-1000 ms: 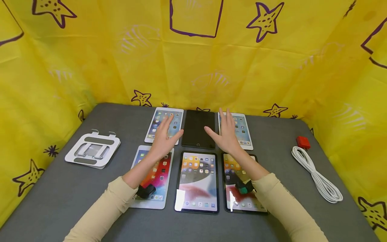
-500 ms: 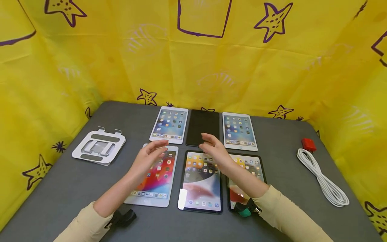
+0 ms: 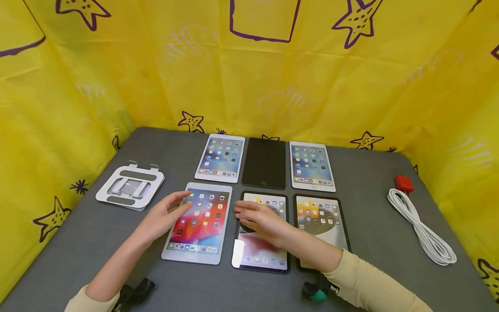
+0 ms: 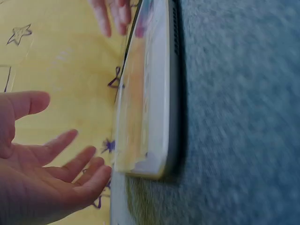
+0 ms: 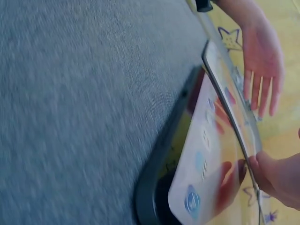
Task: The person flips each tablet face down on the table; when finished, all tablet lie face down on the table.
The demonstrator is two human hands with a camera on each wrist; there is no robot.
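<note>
My left hand (image 3: 163, 215) hovers over the left edge of a white-framed tablet (image 3: 202, 229) with a red and blue screen. Its fingers are relaxed and bent a little, with nothing held, and the left wrist view shows this hand (image 4: 51, 178) apart from the tablet. Over a black-framed tablet (image 3: 261, 256) in the front middle hangs my right hand (image 3: 263, 221), fingers loosely extended to the left and holding nothing. That hand hides part of the screen. A second black-framed tablet (image 3: 321, 216) lies partly under my right forearm.
Along the back lie a white tablet (image 3: 221, 158), a dark tablet with its screen off (image 3: 265, 162) and another white tablet (image 3: 312, 165). A folded white stand (image 3: 121, 200) is at left. A red charger (image 3: 403, 183) and coiled white cable (image 3: 422, 234) sit right.
Both hands have drawn back from the rear tablets toward the front row. The right hand has also moved left, onto the middle tablet; the left hand has shifted left. The tablets stay put.
</note>
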